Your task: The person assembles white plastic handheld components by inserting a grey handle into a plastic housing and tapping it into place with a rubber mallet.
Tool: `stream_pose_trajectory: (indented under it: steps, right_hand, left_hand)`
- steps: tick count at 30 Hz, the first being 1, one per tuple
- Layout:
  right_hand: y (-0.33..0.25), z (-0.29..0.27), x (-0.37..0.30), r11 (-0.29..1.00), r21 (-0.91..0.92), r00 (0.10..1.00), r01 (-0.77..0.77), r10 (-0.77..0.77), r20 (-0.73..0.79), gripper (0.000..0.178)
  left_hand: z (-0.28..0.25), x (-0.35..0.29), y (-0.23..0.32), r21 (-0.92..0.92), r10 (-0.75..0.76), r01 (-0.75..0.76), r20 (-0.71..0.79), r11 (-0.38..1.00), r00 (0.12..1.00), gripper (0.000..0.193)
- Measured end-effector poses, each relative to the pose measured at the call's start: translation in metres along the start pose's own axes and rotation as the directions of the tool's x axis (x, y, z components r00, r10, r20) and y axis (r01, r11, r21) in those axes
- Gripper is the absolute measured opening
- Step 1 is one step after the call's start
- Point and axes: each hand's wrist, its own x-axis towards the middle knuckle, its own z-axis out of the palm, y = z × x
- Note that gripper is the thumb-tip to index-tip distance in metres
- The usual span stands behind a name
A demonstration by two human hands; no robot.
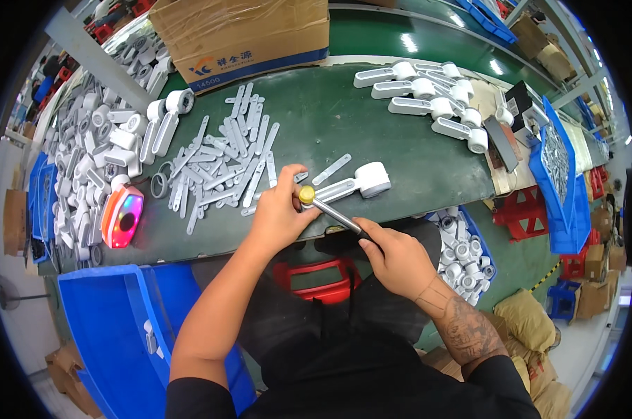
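Note:
My right hand (pixel 397 257) is closed around the dark grip of a small hammer (pixel 335 214) with a metal shaft and a yellow head. The hammer's head rests at the near end of a white plastic part (pixel 373 179), which has a flat handle and a round drum-shaped head. This part lies near the table's front edge with its round head pointing right. At its handle end, the fingers of my left hand (pixel 280 209) are closed on it, beside the hammer head. A loose grey strip (pixel 332 169) lies just beyond the handle.
A heap of grey strips (pixel 225 157) covers the green table's (pixel 316 98) left middle. White parts (pixel 113 140) pile up farther left, near a glowing orange device (pixel 123 216). More stand in rows (pixel 428 98) at right. A cardboard box (pixel 239 42) is behind; blue bins (pixel 99 314) flank me.

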Motion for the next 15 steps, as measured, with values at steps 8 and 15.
stream_pose_trajectory:
  steps: [8,15]
  right_hand:
    - [0.019,-0.025,-0.010,0.998,-0.032,0.994,-0.044,0.041,-0.101,0.040]
    - [0.036,-0.002,-0.013,1.000,0.014,0.995,0.025,-0.024,-0.094,0.043]
  left_hand:
    - [0.001,0.002,-0.002,-0.006,0.043,-0.043,0.018,0.999,0.999,0.072]
    - [0.001,0.002,0.002,0.022,0.035,-0.035,0.038,0.999,0.999,0.072]
